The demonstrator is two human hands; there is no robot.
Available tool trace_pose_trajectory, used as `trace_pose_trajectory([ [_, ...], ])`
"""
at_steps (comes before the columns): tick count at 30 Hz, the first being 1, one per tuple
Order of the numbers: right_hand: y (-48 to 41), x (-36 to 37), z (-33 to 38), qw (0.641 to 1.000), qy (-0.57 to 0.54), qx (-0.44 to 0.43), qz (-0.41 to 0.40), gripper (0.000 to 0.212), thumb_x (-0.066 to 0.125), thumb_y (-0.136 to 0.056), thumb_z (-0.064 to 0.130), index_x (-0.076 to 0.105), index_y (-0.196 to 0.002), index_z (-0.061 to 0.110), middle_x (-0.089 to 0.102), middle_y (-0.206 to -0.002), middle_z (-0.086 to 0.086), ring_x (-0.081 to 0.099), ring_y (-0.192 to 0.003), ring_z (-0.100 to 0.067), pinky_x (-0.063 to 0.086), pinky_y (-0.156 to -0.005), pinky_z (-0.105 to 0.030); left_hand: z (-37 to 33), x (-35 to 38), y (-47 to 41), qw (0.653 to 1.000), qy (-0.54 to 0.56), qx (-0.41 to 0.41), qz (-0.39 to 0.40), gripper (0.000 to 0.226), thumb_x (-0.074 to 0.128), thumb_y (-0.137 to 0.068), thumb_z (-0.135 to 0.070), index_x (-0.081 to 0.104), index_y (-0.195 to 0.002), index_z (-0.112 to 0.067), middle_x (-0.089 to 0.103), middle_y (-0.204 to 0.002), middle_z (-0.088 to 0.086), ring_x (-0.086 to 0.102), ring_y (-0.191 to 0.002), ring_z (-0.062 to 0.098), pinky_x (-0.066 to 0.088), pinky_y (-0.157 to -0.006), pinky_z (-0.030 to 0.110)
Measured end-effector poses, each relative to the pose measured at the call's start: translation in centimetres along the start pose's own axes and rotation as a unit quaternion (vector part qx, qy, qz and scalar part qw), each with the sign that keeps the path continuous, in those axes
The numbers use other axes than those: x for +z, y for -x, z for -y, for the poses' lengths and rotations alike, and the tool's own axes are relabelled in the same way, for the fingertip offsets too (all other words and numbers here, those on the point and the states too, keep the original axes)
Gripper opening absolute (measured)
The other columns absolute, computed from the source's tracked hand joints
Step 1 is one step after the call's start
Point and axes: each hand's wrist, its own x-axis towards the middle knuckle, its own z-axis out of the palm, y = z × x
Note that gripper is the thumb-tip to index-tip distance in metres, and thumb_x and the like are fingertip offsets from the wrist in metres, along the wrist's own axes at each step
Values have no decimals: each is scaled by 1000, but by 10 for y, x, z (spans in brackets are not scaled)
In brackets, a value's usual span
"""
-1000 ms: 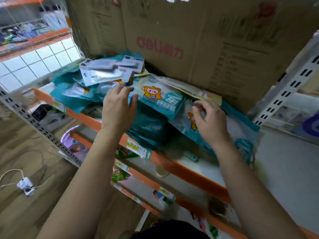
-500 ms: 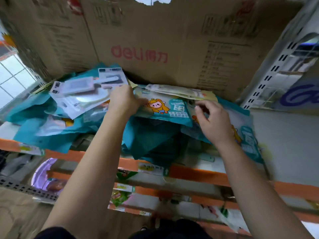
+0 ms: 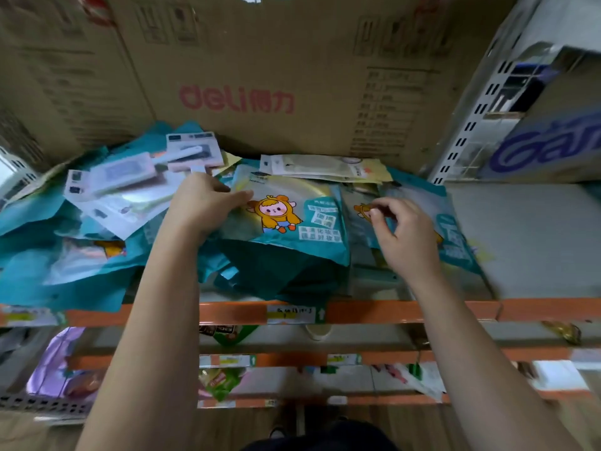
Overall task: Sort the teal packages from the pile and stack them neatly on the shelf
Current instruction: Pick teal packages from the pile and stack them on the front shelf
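While your left fingers (image 3: 239,199) curl round the near left edge of a teal package (image 3: 292,222) printed with a cartoon figure in a yellow hood, thumb on top, your left hand (image 3: 203,206) grips that package firmly. Your right fingers (image 3: 379,208) are curled too, thumb and fingertips drawn close together on the left edge of a second teal package (image 3: 455,229), pinching it just beside the first; your right hand (image 3: 406,239) sits above its printed face.

Both packages lie flat on the shelf (image 3: 527,242), side by side with their edges touching, on top of darker teal bags crumpled beneath them. To your left spreads the pile (image 3: 65,265), a loose heap of teal wrappers with white packs (image 3: 130,187) lying across its top. A few pale flat packs (image 3: 325,167) rest behind the two teal packages, against the cardboard box (image 3: 260,53) that stands along the back of the shelf with red lettering on its face.

Along the front edge runs an orange rail (image 3: 406,312) carrying a price label (image 3: 291,314). A slotted white post (image 3: 471,122) rises at the right.
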Motion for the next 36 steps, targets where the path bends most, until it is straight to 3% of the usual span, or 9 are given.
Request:
trace_pose_trajectory([
  [5, 2, -7, -10, 1000, -7, -6, 13, 21, 56, -96, 19, 67, -110, 8, 66, -105, -6, 58, -100, -18, 45, -83, -28, 3, 0, 12, 994, 109, -22, 25, 20, 68, -88, -28, 66, -83, -9, 67, -75, 5, 62, -50, 7, 46, -42, 15],
  [9, -2, -18, -24, 1000, 0, 6, 25, 26, 55, -97, 22, 66, -115, 8, 65, -111, -7, 57, -105, -19, 45, -86, -28, 4, -1, 29, 964, 260, -18, 56, 5, 63, -91, -17, 61, -91, -13, 72, -73, 2, 69, -58, 13, 53, -47, 24],
  [15, -7, -33, -63, 998, 35, 41, 18, 27, 55, -96, 23, 64, -118, 9, 63, -116, -9, 58, -107, -23, 46, -87, -32, 12, -14, 51, 938, 340, 65, 20, 7, 63, -90, -15, 64, -97, -18, 75, -84, 6, 73, -69, 21, 57, -52, 30],
  [21, -19, -41, -118, 937, 158, 241, 197, 60, 51, -91, 58, 53, -124, 8, 61, -117, -19, 57, -106, -38, 49, -91, -47, 2, -11, 48, 919, 378, 105, -15, 10, 60, -92, -16, 66, -98, -20, 74, -94, 4, 73, -79, 19, 59, -59, 32],
  [23, -20, -40, -124, 933, 139, 261, 207, 70, 50, -88, 66, 49, -126, 7, 61, -119, -19, 58, -107, -38, 48, -92, -47, -3, 2, 45, 915, 389, 105, -21, 10, 58, -93, -13, 64, -98, -18, 75, -89, 1, 73, -77, 17, 58, -58, 28],
  [27, -22, -38, -131, 931, 59, 300, 197, 69, 67, -81, 56, 47, -129, 11, 59, -125, -16, 57, -112, -35, 48, -93, -44, -5, 30, 40, 917, 389, 82, -15, 12, 57, -93, -11, 63, -103, -13, 72, -94, 6, 72, -80, 19, 58, -61, 29],
  [32, -21, -39, -128, 920, -67, 361, 136, 97, 86, -59, 52, 40, -133, 9, 55, -129, -10, 55, -116, -28, 47, -86, -34, 2, 50, 34, 927, 367, 64, -31, 9, 58, -94, -13, 63, -100, -18, 73, -87, -2, 72, -80, 16, 57, -62, 28],
  [34, -21, -41, -129, 912, -102, 383, 107, 92, 89, -58, 43, 43, -131, 9, 58, -126, -11, 58, -112, -26, 51, -91, -41, 5, 52, 30, 934, 350, 61, -38, 10, 59, -94, -15, 63, -102, -19, 73, -89, -3, 72, -82, 16, 58, -64, 29],
  [36, -20, -43, -128, 894, -158, 409, 92, 80, 90, -59, 35, 49, -123, 10, 63, -116, -9, 65, -98, -23, 57, -80, -39, 7, 54, 27, 943, 323, 57, -50, 15, 60, -94, -17, 62, -109, -16, 72, -94, -1, 71, -84, 17, 58, -67, 31],
])
